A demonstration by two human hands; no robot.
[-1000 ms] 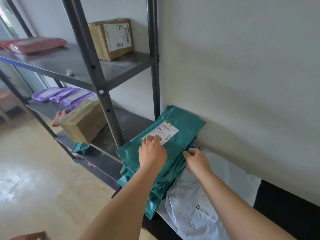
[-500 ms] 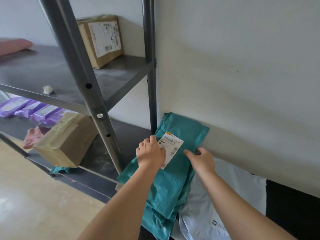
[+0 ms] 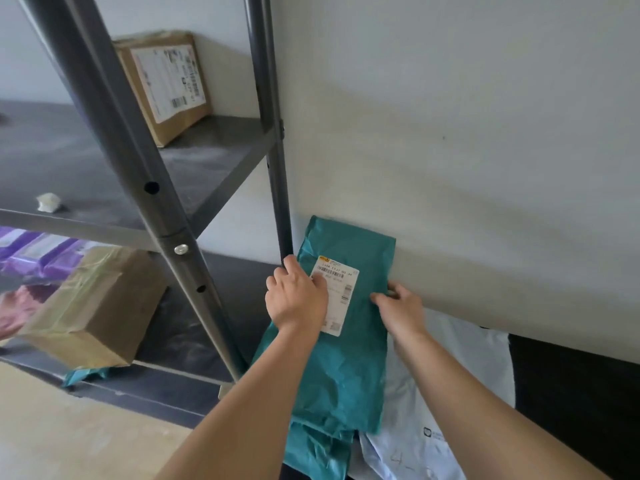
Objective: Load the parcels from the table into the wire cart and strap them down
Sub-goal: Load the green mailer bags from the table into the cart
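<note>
Clearly we are only beginning the loading. Nearest to us, at about five o'clock in the view, a pale mailer [image 3: 450, 393] is lying on the dark surface [image 3: 571, 393], partly under a stack of teal bags. We are holding the top teal parcel [image 3: 346, 368] by both long edges. Our left hand [image 3: 296, 297] is curling its fingers over the edge at nine o'clock of the label [image 3: 337, 292], and our right hand [image 3: 401, 306] is pinching the edge at three o'clock. The parcel is lying on the stack with its far end against the wall [image 3: 450, 133], so we are judging the lift as not yet made. At ten o'clock a shelf rack [image 3: 114, 126] is carrying a taped box [image 3: 93, 306], purple packets [image 3: 34, 251] and, farthest, a labelled carton [image 3: 166, 84]. No wire cart or strap is showing, so carrying, loading and strapping are all waiting.
</note>
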